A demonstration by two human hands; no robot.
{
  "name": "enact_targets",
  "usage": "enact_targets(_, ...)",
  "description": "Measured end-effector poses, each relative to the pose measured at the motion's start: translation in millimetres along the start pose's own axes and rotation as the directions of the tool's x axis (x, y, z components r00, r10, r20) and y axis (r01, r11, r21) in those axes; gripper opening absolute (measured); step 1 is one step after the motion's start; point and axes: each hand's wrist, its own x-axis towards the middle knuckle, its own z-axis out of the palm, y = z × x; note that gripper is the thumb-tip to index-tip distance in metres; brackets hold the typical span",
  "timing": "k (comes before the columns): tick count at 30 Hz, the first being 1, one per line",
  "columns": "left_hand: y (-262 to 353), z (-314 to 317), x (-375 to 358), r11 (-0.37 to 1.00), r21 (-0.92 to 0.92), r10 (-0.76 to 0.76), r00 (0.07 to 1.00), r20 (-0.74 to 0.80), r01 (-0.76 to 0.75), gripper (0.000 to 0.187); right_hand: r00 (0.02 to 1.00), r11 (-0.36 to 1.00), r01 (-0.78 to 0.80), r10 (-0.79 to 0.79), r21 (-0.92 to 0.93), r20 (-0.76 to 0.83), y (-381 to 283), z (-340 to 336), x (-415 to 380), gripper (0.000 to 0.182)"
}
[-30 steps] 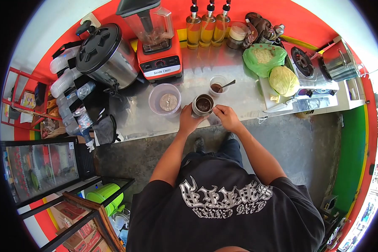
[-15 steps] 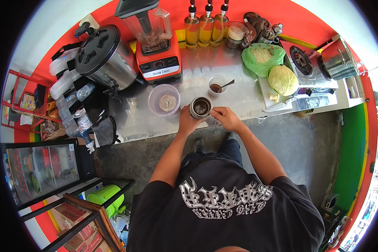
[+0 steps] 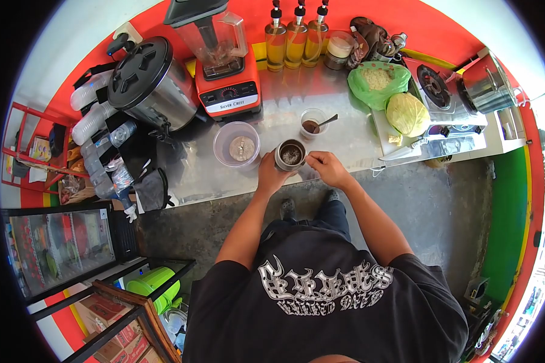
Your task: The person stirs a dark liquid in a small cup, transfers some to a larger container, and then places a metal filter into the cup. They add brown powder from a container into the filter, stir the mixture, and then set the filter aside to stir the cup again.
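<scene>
While both hands close on it from either side, a metal cup [image 3: 290,155] stands near the front edge of the steel tabletop [image 3: 345,136], about midway along it. The left hand [image 3: 271,172] wraps its grip around the cup's left wall, and the right hand [image 3: 325,167] clamps its fingers against the cup's right rim and side. Dark liquid with pale bits shows inside the cup.

Just to the left of the cup sits a clear plastic tub [image 3: 237,144] with a round lid or disc in it. Behind the cup, toward the back edge, a small clear glass [image 3: 313,121] holds brown liquid and a spoon [image 3: 328,121]. An orange blender [image 3: 224,60] and a steel urn with a black lid [image 3: 148,75] stand at the back left. Three syrup bottles [image 3: 296,36] line the back edge. Toward the right end lie a cabbage [image 3: 407,114], a green bag [image 3: 378,81] and a gas stove [image 3: 442,91].
</scene>
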Motion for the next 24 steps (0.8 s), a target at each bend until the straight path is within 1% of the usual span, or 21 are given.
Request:
enact_targets(2,0,0,0,1.0,-0.014,-0.011,1.0,-0.007,0.011,0.067,1.0,1.0,-0.003,0.003,0.002,-0.001,-1,0,-1,0.034)
enact_targets(4,1,-2,2,1.0,0.022,-0.01,0.998,0.055,0.009,0.068,1.0,1.0,-0.005,0.005,0.004,0.0,0,0,-2,0.034)
enact_targets(5,1,-1,2,1.0,0.022,-0.01,0.999,0.053,0.009,0.068,0.999,0.999,-0.024,0.023,0.027,0.028,0,-1,-2,0.034)
enact_targets(7,-1,1,1,0.999,-0.011,0.038,0.999,-0.023,-0.038,0.068,0.998,0.998,-0.039,0.036,0.047,0.058,0,-1,-1,0.035)
enact_targets(8,-2,1,1,0.999,-0.011,0.038,0.999,-0.028,-0.039,0.068,0.999,1.0,-0.026,0.025,0.017,0.027,0,0,-1,0.036)
enact_targets(9,-1,1,1,1.0,0.004,0.022,1.0,0.003,-0.022,0.069,1.0,1.0,-0.014,0.013,-0.012,-0.005,1,0,-1,0.036)
enact_targets(10,-1,0,1,1.0,0.019,0.004,0.999,0.034,-0.005,0.07,1.0,1.0,-0.012,0.012,-0.013,-0.003,1,0,0,0.036)
enact_targets(12,-3,1,1,1.0,0.006,0.008,1.0,0.016,-0.008,0.069,0.996,0.999,-0.028,0.026,0.029,0.08,2,-2,1,0.036)
enact_targets(13,-5,2,1,1.0,-0.009,0.011,1.0,-0.001,-0.011,0.069,0.997,0.999,-0.028,0.025,0.028,0.079,3,-2,1,0.036)
enact_targets(15,-7,4,0,1.0,0.003,0.017,1.0,-0.006,-0.017,0.069,1.0,0.999,0.021,-0.021,-0.026,-0.012,4,-1,1,0.035)
enact_targets(16,-8,4,0,1.0,0.017,0.022,1.0,-0.01,-0.022,0.069,1.0,0.999,0.022,-0.022,-0.027,-0.01,6,-1,1,0.035)
enact_targets(17,-10,4,0,1.0,0.017,0.021,1.0,-0.011,-0.021,0.069,0.999,0.999,-0.003,0.001,0.033,0.054,7,-1,1,0.035)
enact_targets(18,-11,4,2,0.998,0.022,0.056,0.998,-0.012,-0.056,0.065,0.993,0.995,-0.032,0.021,0.09,0.118,7,0,0,0.035)
enact_targets(19,-12,4,3,0.995,0.028,0.093,0.996,-0.014,-0.092,0.063,0.993,0.995,-0.031,0.02,0.09,0.118,6,-1,0,0.035)
enact_targets(20,-13,5,2,0.995,0.029,0.094,0.995,-0.015,-0.094,0.063,0.997,0.998,-0.034,0.03,0.057,0.072,5,-1,-1,0.037)
enact_targets(21,-12,6,0,0.998,0.017,0.064,0.997,-0.035,-0.063,0.064,0.999,0.999,-0.038,0.038,0.024,0.025,5,-2,-1,0.039)
enact_targets(22,-11,5,-1,0.999,0.005,0.032,0.998,-0.054,-0.032,0.065,0.999,0.999,-0.037,0.036,0.025,0.025,7,-1,0,0.039)
enact_targets(24,-13,5,0,0.999,-0.008,0.044,0.998,-0.05,-0.045,0.065,0.991,0.99,-0.067,0.052,0.126,0.123,11,2,-1,0.04)
